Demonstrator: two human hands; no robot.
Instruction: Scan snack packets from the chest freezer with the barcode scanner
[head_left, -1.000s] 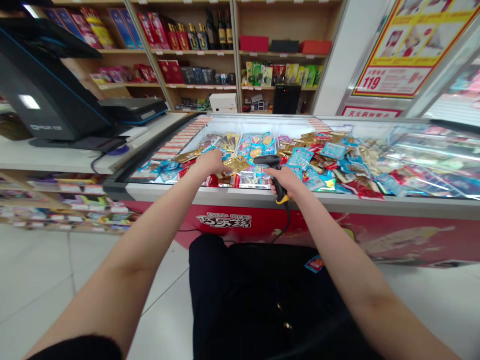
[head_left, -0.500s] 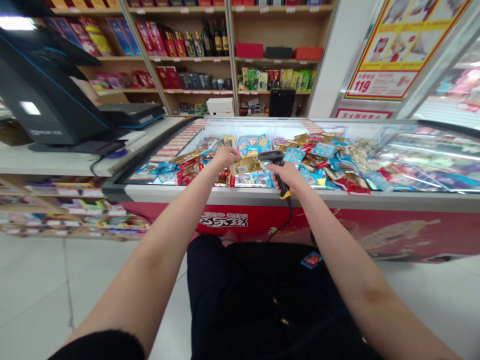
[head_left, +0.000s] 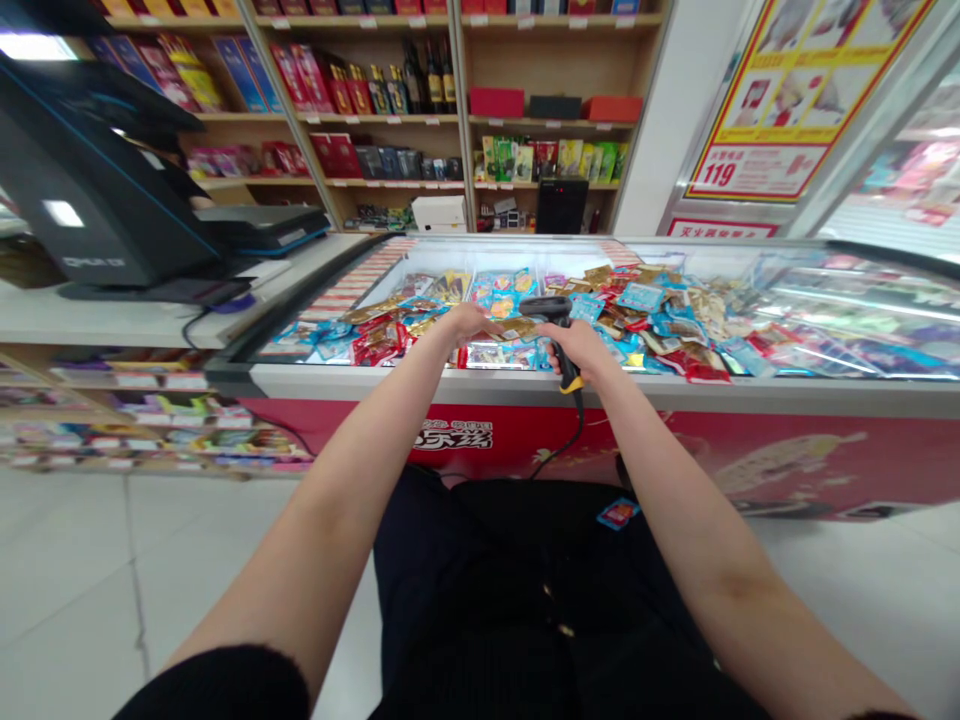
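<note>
My right hand (head_left: 580, 347) is wrapped round the handle of a black and yellow barcode scanner (head_left: 547, 306), whose cable hangs down in front of the freezer. Close to its left, my left hand (head_left: 466, 322) pinches a gold snack packet (head_left: 517, 329) by its left end. The packet lies across the gap between both hands, near the scanner's head; whether my right fingers also touch it, I cannot tell. Under the hands, many red, blue and gold snack packets (head_left: 660, 310) are piled on the glass-topped chest freezer (head_left: 637, 392).
To the left a black checkout terminal (head_left: 135, 230) stands on a white counter (head_left: 112, 325), with part of a person behind it. Shelves (head_left: 386, 118) of boxes and bottles line the back wall. A small blue packet (head_left: 618, 513) lies on my lap.
My left hand has shifted slightly right, closer to the scanner. The gold packet has tilted and shows less of its face. The scanner stays nearly in place.
</note>
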